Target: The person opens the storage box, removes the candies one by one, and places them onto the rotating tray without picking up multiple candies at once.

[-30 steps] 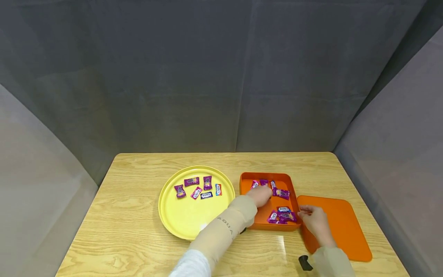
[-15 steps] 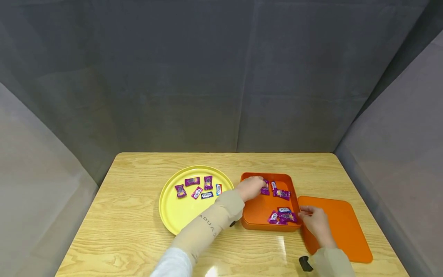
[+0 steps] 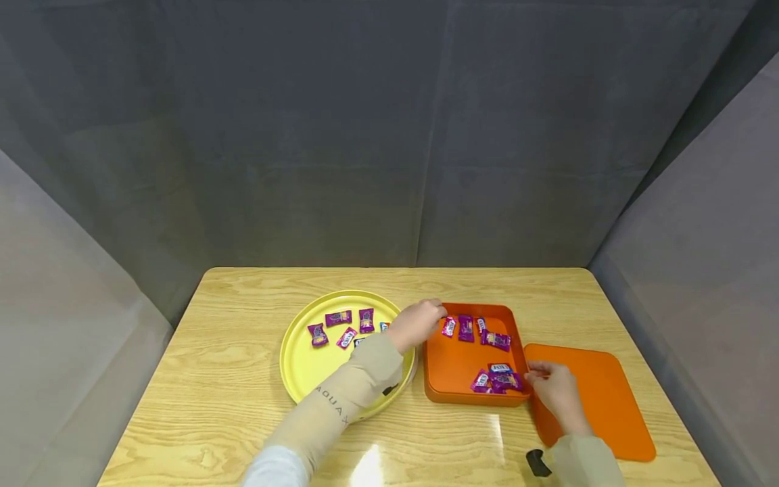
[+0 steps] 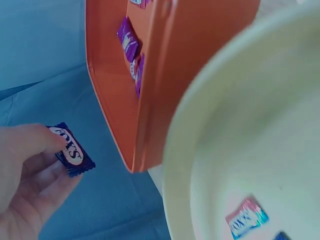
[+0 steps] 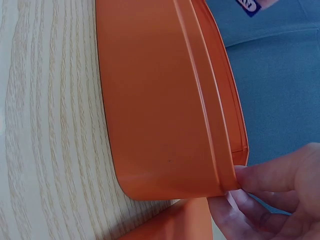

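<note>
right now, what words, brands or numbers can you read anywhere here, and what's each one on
"FOX'S": dark blue sweet in the left grip.
"FOX'S", rather blurred: pink-and-blue sweet on the yellow tray.
"AQUA", then what looks like an X: left sleeve.
Too small or blurred to read surely: the print on the purple sweets and the labels on the other sweets.
Numbers: none readable.

Wooden table (image 3: pixel 201 385) with cloth on three sides.
Dark grey cloth (image 3: pixel 292 149) hangs behind the table's far edge, creased, an upright fold line (image 3: pixel 424 176) near its middle; paler grey sheets slope along the left (image 3: pixel 61 318) and right (image 3: pixel 700 223). The light wood tabletop has rounded far corners, wavy grain and a bright glare (image 3: pixel 368 468) near the bottom edge.
</note>
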Demonstrator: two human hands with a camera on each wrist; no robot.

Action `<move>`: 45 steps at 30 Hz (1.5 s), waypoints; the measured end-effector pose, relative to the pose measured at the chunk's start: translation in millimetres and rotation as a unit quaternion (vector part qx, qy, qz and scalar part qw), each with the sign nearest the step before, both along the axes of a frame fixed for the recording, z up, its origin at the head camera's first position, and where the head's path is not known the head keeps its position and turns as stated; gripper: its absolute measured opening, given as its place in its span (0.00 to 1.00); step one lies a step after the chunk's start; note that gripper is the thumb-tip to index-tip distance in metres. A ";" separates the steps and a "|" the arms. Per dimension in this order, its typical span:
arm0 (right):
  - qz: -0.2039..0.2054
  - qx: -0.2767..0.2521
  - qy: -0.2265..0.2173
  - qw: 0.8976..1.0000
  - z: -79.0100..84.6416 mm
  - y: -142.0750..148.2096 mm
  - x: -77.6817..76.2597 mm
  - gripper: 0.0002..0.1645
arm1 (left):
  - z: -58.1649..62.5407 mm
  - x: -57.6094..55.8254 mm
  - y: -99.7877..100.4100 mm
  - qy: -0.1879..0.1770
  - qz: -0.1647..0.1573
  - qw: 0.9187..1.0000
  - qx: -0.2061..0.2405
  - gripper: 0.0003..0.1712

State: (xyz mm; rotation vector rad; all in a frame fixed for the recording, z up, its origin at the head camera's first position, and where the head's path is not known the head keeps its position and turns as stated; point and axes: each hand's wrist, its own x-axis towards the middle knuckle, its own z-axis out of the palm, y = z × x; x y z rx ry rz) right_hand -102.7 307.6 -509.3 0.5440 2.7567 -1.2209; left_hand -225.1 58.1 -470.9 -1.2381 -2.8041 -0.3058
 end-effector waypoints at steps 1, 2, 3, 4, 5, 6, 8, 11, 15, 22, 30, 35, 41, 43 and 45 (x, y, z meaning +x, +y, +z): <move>0.000 0.000 0.001 1.000 -0.1 0.0 0.1 0.18 | 0.3 0.8 -4.0 0.000 0.002 1.000 0.004 0.10; 0.001 -0.001 0.000 1.000 0.1 -0.1 0.4 0.18 | -0.2 1.5 -8.0 0.001 0.003 1.000 0.008 0.10; 0.001 -0.001 0.000 1.000 0.6 -0.2 0.7 0.18 | -0.8 2.2 -12.1 0.000 0.006 1.000 0.014 0.11; 0.002 -0.001 -0.001 1.000 1.1 -0.3 0.8 0.18 | -1.6 3.0 -16.7 -0.004 0.009 1.000 0.022 0.11; 0.002 -0.002 -0.002 1.000 1.3 -0.4 0.7 0.18 | -3.3 3.5 -21.7 -0.009 0.012 0.999 0.030 0.12; 0.001 -0.001 -0.002 1.000 1.4 -0.7 0.7 0.18 | -5.1 3.9 -26.9 -0.012 0.015 0.999 0.039 0.12; 0.000 0.000 -0.004 1.000 1.2 -0.9 0.4 0.18 | -8.2 4.8 -38.0 -0.016 0.023 0.998 0.059 0.12; -0.008 0.000 0.000 1.000 -3.8 1.1 -2.0 0.17 | -12.5 5.7 -55.9 -0.021 0.039 0.995 0.090 0.11; -0.012 0.002 0.006 1.000 -18.3 8.7 -6.1 0.17 | -15.3 8.2 -81.9 -0.030 0.067 0.989 0.126 0.10; -0.006 0.001 0.007 1.000 -43.5 24.3 -12.4 0.18 | -19.0 11.7 -124.9 -0.051 0.146 0.975 0.161 0.10; -0.006 0.022 0.002 1.000 -58.1 30.0 -17.3 0.19 | -30.1 12.6 -155.3 -0.090 0.239 0.955 0.152 0.09; -0.011 0.024 0.004 1.000 -54.6 26.7 -15.4 0.18 | -32.2 13.1 -168.2 -0.120 0.265 0.946 0.141 0.06; -0.004 0.007 0.007 1.000 -5.4 2.6 -1.6 0.16 | -34.3 13.6 -179.1 -0.122 0.319 0.935 0.096 0.10; 0.000 0.006 0.010 1.000 -2.7 2.1 -0.4 0.16 | -35.0 14.4 -181.7 -0.125 0.343 0.927 0.088 0.10; 0.005 0.004 0.014 1.000 1.5 0.6 0.9 0.17 | -36.2 15.5 -183.7 -0.123 0.362 0.920 0.084 0.06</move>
